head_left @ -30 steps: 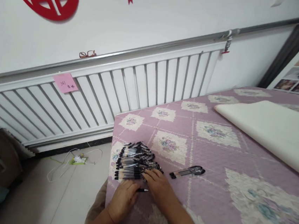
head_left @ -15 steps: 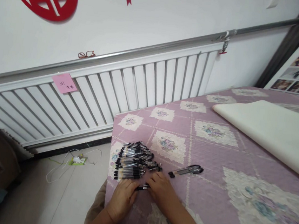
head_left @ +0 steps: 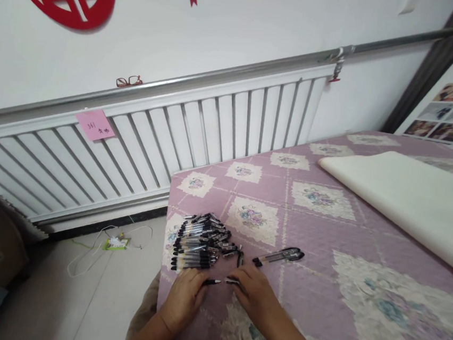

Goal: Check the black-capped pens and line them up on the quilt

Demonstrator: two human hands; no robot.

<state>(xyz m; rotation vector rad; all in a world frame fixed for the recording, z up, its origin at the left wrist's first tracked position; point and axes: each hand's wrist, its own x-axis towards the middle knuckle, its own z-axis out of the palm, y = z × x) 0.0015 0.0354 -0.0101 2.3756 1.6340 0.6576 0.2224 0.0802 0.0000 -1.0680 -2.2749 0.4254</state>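
My left hand (head_left: 184, 294) is closed around a pen (head_left: 212, 282), whose black grip and pale tip stick out to the right. Facing that tip across a small gap is a black pen cap (head_left: 232, 281), pinched in the fingers of my right hand (head_left: 254, 291). Just beyond both hands lies a row of uncapped pens (head_left: 192, 256) with clear barrels and black ends. Loose black caps (head_left: 222, 239) are heaped along the right side of the row. A small bunch of capped pens (head_left: 282, 256) rests apart, beyond my right hand.
A bed or table with a purple floral cover (head_left: 272, 196) bears the pens. Folded cream material (head_left: 405, 182) lies at right. Behind runs a white radiator (head_left: 198, 130); a power strip (head_left: 116, 243) with cables sits on the floor (head_left: 99, 286).
The pen tip and the cap, close together before, now show a gap between them. My right hand has shifted slightly right, and a loose cap near it shows more fully.
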